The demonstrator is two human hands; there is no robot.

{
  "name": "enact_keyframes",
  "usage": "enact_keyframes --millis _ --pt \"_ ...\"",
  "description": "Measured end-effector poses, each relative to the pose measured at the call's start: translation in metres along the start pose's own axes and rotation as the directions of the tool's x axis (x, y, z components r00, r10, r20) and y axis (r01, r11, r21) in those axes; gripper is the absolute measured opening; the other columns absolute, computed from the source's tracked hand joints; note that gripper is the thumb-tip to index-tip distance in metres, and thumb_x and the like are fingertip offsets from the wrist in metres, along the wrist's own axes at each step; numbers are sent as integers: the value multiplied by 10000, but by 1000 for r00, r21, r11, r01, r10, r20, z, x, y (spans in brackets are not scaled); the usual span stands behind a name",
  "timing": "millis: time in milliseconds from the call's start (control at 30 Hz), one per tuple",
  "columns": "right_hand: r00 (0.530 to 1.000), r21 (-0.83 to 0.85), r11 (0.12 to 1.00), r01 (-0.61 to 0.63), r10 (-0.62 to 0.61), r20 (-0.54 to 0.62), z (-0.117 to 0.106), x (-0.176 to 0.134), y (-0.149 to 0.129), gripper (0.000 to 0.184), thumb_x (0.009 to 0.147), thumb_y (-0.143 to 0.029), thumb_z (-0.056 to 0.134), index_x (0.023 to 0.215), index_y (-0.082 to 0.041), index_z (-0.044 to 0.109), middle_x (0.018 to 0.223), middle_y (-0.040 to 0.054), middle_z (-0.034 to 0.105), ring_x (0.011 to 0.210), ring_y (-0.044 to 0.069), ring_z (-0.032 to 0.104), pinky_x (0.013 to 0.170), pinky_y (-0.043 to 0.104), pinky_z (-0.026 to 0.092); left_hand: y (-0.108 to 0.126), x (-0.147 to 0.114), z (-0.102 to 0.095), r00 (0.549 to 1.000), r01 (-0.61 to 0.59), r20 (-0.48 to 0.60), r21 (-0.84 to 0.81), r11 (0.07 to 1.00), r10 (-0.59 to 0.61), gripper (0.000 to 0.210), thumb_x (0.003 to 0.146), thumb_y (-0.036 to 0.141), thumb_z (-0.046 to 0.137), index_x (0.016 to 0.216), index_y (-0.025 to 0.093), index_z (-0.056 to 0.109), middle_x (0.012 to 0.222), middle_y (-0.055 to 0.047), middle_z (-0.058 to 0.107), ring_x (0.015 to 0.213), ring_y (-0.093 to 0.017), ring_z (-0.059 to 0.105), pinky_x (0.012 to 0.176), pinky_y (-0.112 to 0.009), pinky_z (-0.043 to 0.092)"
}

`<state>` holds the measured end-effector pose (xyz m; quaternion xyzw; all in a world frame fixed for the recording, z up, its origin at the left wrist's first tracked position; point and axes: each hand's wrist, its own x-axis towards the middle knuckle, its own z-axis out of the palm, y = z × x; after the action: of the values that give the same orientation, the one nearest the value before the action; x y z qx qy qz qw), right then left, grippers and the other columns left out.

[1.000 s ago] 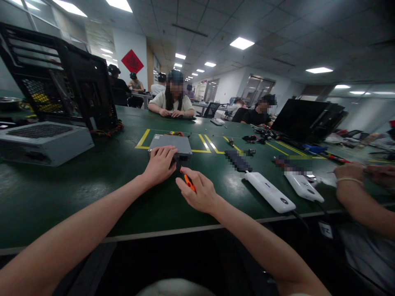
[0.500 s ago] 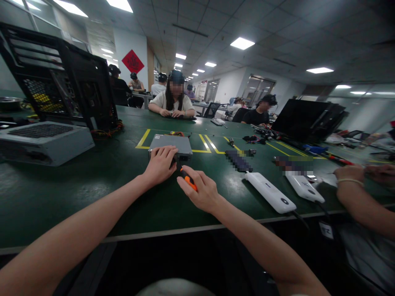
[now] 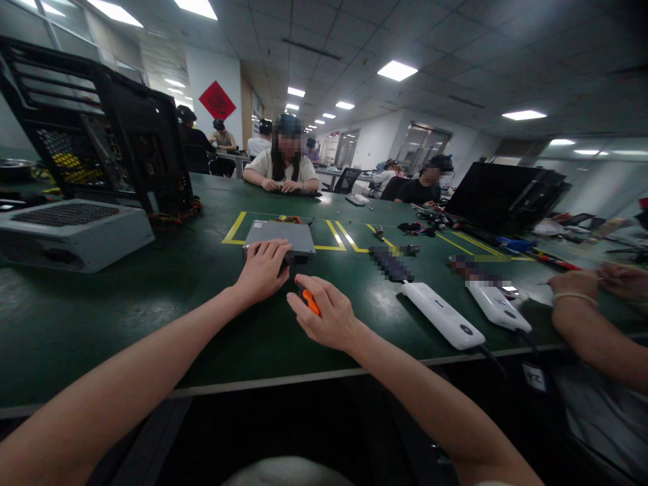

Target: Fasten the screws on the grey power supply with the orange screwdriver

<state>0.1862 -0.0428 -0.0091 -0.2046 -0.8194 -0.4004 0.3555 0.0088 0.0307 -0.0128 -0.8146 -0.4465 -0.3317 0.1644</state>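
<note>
A grey metal computer power supply unit [image 3: 283, 235] lies on the green table in front of me, bundled cables behind it. My left hand [image 3: 263, 270] grips its near left side, fingers over the top and thumb lower down near the front face. Close by on the right, my right hand [image 3: 327, 314] is closed on a screwdriver [image 3: 310, 302] with an orange and black handle. Its tip points toward the unit's near face; the shaft is hard to make out, so I cannot tell whether it touches.
At left stand a second power supply unit [image 3: 75, 233] and an open black computer case [image 3: 116, 135]. White power banks [image 3: 445, 316] with cords lie to the right. A co-worker's hands [image 3: 577, 287] work at far right; another person [image 3: 283, 162] sits opposite. Yellow tape [image 3: 234, 228] marks the table [image 3: 202, 358].
My right hand has drawn back slightly toward me and to the left with the screwdriver. My left hand and the power supply unit stay where they were.
</note>
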Motion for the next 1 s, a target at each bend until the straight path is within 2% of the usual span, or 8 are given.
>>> enact_keyframes --millis 200,400,567,733,833,1000 --pt "1000 -42 999 -6 5 -11 1 -1 1 336 812 -166 512 1130 -210 413 1095 125 521 926 165 560 707 239 486 0 0 -1 1000 -7 -5 16 1000 7 394 784 220 458 1176 187 451 1239 -103 505 1179 -243 414 953 -410 275" --pt "1000 -27 1000 -1 1 3 2 -1 0 295 807 -177 508 1089 -202 424 1078 120 533 989 193 548 764 274 478 1 0 -1 1000 -4 -8 7 1000 4 394 783 218 460 1176 182 453 1242 -108 502 1183 -245 408 957 -415 269" --pt "1000 -34 999 -23 23 2 3 -4 0 350 807 -211 543 1129 -214 404 1097 113 530 909 160 565 693 233 475 1 0 -1 1000 -9 -7 12 1000 9 382 789 222 452 1169 183 456 1243 -104 503 1182 -243 411 955 -410 269" --pt "999 27 999 -30 30 25 5 -4 -1 334 815 -249 507 1126 -209 393 1123 127 500 1027 213 522 760 297 469 1 0 0 1000 -11 -13 31 999 11 378 790 222 457 1165 181 456 1235 -103 510 1177 -243 414 945 -411 275" --pt "1000 16 1000 -22 22 19 5 -5 0 339 810 -227 510 1127 -216 393 1136 135 488 957 188 546 717 269 468 0 0 0 1000 -11 -13 41 999 12 374 792 224 457 1164 182 457 1240 -100 507 1174 -241 416 945 -407 277" --pt "1000 -22 1000 -19 19 24 1 -3 0 224 817 -282 526 1017 -240 435 1070 109 522 925 184 556 693 257 464 0 0 0 1000 -15 -21 37 999 15 383 783 220 468 1164 181 459 1237 -97 510 1172 -244 418 946 -411 277"
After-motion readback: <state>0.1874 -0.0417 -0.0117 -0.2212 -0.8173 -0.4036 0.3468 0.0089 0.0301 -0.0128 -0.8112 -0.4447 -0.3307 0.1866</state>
